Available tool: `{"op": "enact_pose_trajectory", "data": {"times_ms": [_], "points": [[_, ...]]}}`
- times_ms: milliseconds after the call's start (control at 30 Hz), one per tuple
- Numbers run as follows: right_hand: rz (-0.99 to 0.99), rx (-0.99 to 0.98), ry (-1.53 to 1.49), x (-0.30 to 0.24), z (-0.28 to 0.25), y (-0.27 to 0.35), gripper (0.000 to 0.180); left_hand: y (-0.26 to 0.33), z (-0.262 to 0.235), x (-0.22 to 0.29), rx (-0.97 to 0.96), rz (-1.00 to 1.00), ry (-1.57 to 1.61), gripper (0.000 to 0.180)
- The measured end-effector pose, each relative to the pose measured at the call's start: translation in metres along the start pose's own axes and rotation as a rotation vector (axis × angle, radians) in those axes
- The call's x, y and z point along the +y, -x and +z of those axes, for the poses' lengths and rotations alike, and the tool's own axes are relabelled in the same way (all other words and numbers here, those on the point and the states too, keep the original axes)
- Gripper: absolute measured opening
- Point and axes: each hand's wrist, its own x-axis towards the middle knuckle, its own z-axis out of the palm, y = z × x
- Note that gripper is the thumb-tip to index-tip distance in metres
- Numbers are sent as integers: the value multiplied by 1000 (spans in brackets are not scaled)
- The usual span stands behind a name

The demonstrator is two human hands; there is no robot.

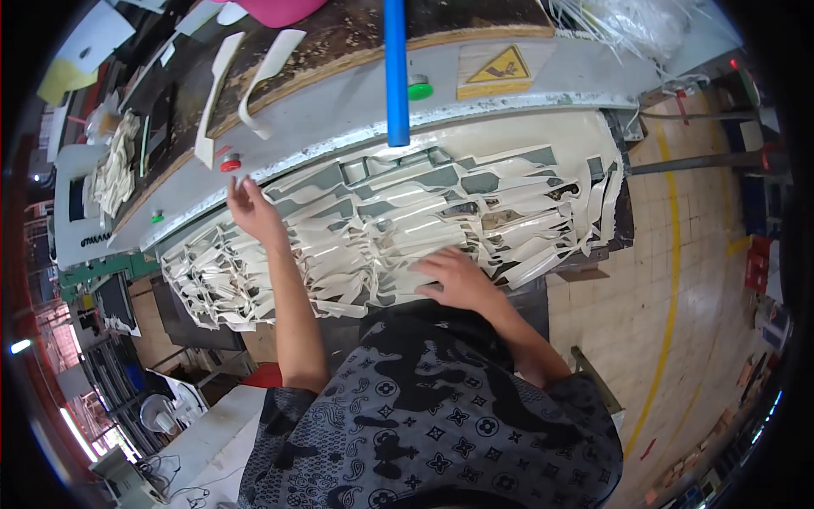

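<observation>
A large cream-white sheet [585,136], cut through into many slim curved pieces and scraps, lies on a flat bed in front of me. My left hand [254,214] is raised above its left part, just below a red push button [231,162] on the grey machine front. Its fingers are apart and hold nothing that I can see. Over the near middle of the cut sheet, my right hand [458,278] has its fingers spread, slightly blurred; I cannot tell whether they touch the pieces. Grey and dark gaps show between the strips.
Two long cream cut pieces [270,81] hang over the worn bench edge. A blue bar [396,76] comes down at the centre, beside a green button [420,87] and a yellow warning sign [500,69]. White scraps [116,170] are heaped at the left. A tiled floor [627,305] lies right.
</observation>
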Motion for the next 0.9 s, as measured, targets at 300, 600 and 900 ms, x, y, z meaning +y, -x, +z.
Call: {"op": "enact_pose_trajectory", "data": {"times_ms": [300, 600, 900], "points": [[167, -159, 13, -1, 33, 24, 58, -1, -28, 33, 88, -2, 219, 33], [162, -72, -4, -5, 41, 38, 60, 8, -53, 27, 121, -98, 12, 27], [108, 42, 63, -6, 53, 44, 53, -6, -68, 14, -44, -28, 66, 27]]}}
